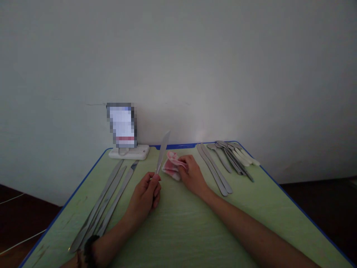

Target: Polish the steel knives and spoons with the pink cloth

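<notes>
My left hand [148, 190] is closed round the handle of a table knife [163, 150], whose blade points up and away from me. To its right, my right hand [192, 173] pinches a crumpled pink and white cloth [173, 165] just beside the blade. A small gap shows between cloth and knife. Several more table knives [110, 197] lie side by side on the left of the table, partly hidden by my left forearm. On the right, two metal knives [213, 169] lie close together, handles toward me.
The green table [178, 227] has a blue edge and stands against a grey wall. A blurred phone [122, 124] leans upright on a white base [129, 152] at the back left. A pile of spoons and other cutlery [230, 154], some with white handles [245, 158], lies at the back right.
</notes>
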A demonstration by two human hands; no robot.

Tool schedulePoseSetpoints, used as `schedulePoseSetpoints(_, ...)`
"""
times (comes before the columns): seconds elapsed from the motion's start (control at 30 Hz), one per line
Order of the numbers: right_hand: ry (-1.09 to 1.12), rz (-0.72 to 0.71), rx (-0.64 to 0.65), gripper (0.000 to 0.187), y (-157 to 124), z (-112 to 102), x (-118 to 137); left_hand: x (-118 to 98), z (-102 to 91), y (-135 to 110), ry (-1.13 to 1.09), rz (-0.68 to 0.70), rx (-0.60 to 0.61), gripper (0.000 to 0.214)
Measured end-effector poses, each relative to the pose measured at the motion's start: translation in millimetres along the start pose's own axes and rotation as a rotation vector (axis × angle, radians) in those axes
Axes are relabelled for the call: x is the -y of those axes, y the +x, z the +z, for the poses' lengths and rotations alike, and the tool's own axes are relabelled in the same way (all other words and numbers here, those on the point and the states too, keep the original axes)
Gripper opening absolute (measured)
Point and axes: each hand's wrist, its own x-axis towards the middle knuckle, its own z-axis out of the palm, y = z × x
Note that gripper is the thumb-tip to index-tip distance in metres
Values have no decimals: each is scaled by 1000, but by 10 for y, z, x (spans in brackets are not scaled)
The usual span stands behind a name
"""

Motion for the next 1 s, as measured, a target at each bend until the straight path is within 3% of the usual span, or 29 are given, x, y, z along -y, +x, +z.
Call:
schedulePoseSetpoints(0.13, 111, 129, -18, 11, 13, -31, 0, -3, 7, 3, 23, -5, 12, 34)
schedulePoseSetpoints(0.23, 159, 159, -41, 19, 15, -28, -28, 2, 5, 1, 30, -5, 23, 35)
schedulePoseSetpoints(0.37, 95, 55, -45, 31, 2, 5, -70, 0, -1, -13, 36, -8, 22, 34)
schedulePoseSetpoints(0.57, -282, -79, -34, 24, -71, 32, 34, 4, 0, -14, 27, 11, 16, 35)
schedulePoseSetpoints(0.77, -367, -191, 136, 34, -129, 9, 135, 21, -9, 12, -22, 34, -26, 35)
schedulePoseSetpoints(1.0, -494, -219, 90, 18, -108, -9, 120, -18, -17, 43, -22, 69, -129, 36)
